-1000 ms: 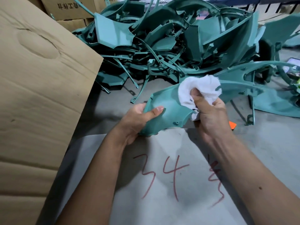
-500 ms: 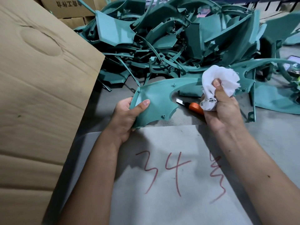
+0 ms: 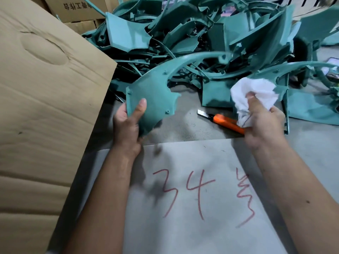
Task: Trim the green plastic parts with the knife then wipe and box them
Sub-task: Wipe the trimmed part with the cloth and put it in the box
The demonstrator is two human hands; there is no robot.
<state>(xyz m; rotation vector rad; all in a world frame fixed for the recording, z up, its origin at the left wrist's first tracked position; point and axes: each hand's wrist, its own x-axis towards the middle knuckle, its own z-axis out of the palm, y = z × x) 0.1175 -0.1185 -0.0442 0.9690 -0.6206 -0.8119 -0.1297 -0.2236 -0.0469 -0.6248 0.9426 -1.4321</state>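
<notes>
A: At nine o'clock, the cardboard flap point(image 3: 45, 107). Centre-left, the left hand point(image 3: 128, 125) clamps thumb-over on a green part point(image 3: 156, 96), flat teal, small pegs, a long curved arm sweeping to one o'clock.

B: It's lifted higher and swung left since a moment ago. The orange knife point(image 3: 225, 122) lies bare at three o'clock; the right hand point(image 3: 264, 123) bunches the white cloth point(image 3: 255, 94), well apart.

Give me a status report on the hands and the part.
Left hand grips green part, lifted off the floor. Right hand holds white rag, off the part. Knife on the floor between the hands, blade out.
</notes>
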